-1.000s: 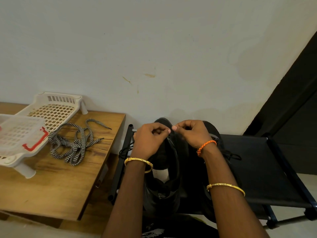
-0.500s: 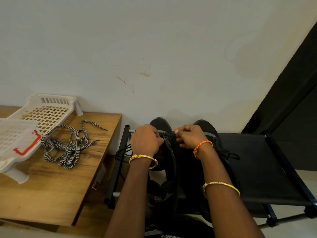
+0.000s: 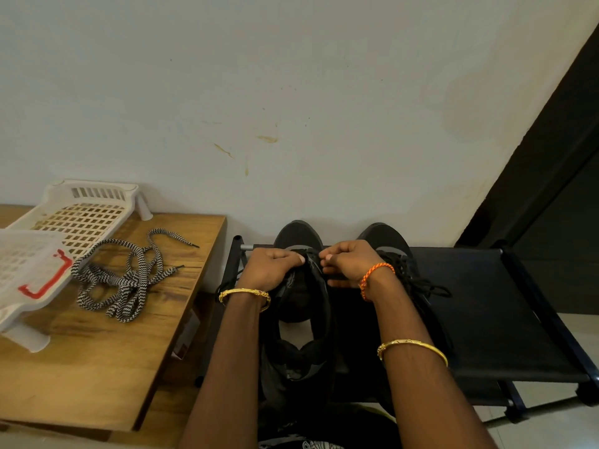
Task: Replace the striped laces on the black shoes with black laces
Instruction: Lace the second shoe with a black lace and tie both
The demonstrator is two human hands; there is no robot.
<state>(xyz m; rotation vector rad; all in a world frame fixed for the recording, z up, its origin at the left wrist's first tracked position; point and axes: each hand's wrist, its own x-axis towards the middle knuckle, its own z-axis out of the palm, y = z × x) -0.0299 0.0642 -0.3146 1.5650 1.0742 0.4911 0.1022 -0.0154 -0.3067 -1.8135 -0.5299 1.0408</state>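
Observation:
Two black shoes stand side by side on a black fabric rack (image 3: 486, 306), toes toward the wall. Over the lace area of the left shoe (image 3: 299, 306), my left hand (image 3: 270, 268) and my right hand (image 3: 348, 262) meet with curled fingers, each pinching a black lace (image 3: 311, 254) between fingertips. The right shoe (image 3: 385, 236) is laced in black, and its tied lace ends (image 3: 428, 286) spill to the right. The striped black-and-white laces (image 3: 126, 280) lie in a loose heap on the wooden table (image 3: 97, 367) at the left.
Two white plastic baskets (image 3: 81, 215) sit tilted on the table's far left, one with a red handle (image 3: 45, 283). A pale wall rises right behind the shoes. A dark door frame (image 3: 551, 157) runs along the right. Pale floor shows past the rack's front right corner.
Both hands have dropped from above the left shoe down onto its lace area, staying close together on the black lace. The view has tilted slightly.

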